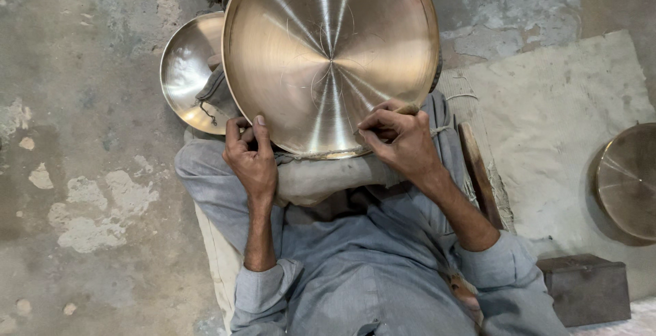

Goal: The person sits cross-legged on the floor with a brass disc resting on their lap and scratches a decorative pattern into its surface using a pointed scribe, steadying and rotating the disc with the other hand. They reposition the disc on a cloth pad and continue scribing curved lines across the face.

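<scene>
My left hand (251,156) is gripping the big brass plate's (328,56) lower rim, thumb over the edge; my right hand (398,139) is pinching a small tool against its face.

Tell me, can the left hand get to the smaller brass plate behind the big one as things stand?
Probably yes. The left hand grips the big plate's lower left rim, and the smaller plate lies just beyond it with nothing between, though the hand is occupied.

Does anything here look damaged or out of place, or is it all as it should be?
The concrete floor is worn, with pale flaking patches. The big brass plate bears thin curved scratch lines, seemingly deliberate. The left hand grips its rim; the right hand presses a small tool against it. Nothing looks spilled.
</scene>
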Available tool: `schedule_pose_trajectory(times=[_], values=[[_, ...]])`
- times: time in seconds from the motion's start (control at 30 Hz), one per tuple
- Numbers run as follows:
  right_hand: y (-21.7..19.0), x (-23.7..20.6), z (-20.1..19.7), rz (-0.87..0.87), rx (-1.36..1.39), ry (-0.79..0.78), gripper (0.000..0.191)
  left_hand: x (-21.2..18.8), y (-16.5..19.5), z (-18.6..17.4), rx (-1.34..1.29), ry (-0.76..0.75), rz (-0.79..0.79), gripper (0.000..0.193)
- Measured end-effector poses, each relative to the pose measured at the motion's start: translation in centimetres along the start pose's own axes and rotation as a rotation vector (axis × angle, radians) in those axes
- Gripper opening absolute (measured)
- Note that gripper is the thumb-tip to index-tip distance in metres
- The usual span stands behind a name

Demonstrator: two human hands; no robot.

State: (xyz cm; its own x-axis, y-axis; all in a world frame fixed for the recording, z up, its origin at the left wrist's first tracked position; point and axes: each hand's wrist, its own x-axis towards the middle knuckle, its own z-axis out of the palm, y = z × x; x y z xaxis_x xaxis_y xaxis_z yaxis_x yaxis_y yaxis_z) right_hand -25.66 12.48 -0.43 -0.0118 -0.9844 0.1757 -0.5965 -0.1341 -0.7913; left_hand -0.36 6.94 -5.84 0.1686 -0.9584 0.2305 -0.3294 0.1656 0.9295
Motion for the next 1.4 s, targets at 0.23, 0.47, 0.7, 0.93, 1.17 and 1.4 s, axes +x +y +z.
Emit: schedule_pose_trajectory(times=[0.23,0.47,0.7,0.93,1.17,1.4], values=[[0.2,0.0,-0.4,0.001,-0.052,-0.079,0.009,0.0,-0.2,0.0,-0.015,-0.004,0.004,0.022],[1.4,-0.3,-2.6,-0.056,0.163,-0.037,0.010,1.3,-0.4,-1.7,0.066,-0.049,-0.022,0.027],[4.3,-1.3,-7.7,0.285,-0.109,0.292,0.008,5.7,1.4,-3.4,0.032,-0.009,0.082,0.029],[6.0,-0.1,-5.8,0.380,-0.198,0.053,0.026,7.1,2.0,-2.7,0.137,-0.030,0.076,0.023],[9.1,7.7,-9.7,0.023,-0.320,0.204,0.016,1.3,2.5,-3.5,0.291,-0.310,-0.098,0.024],[9.7,15.7,-10.7,-0.366,-0.362,0.199,0.006,1.6,3.0,-4.0,0.187,-0.265,-0.193,0.040]])
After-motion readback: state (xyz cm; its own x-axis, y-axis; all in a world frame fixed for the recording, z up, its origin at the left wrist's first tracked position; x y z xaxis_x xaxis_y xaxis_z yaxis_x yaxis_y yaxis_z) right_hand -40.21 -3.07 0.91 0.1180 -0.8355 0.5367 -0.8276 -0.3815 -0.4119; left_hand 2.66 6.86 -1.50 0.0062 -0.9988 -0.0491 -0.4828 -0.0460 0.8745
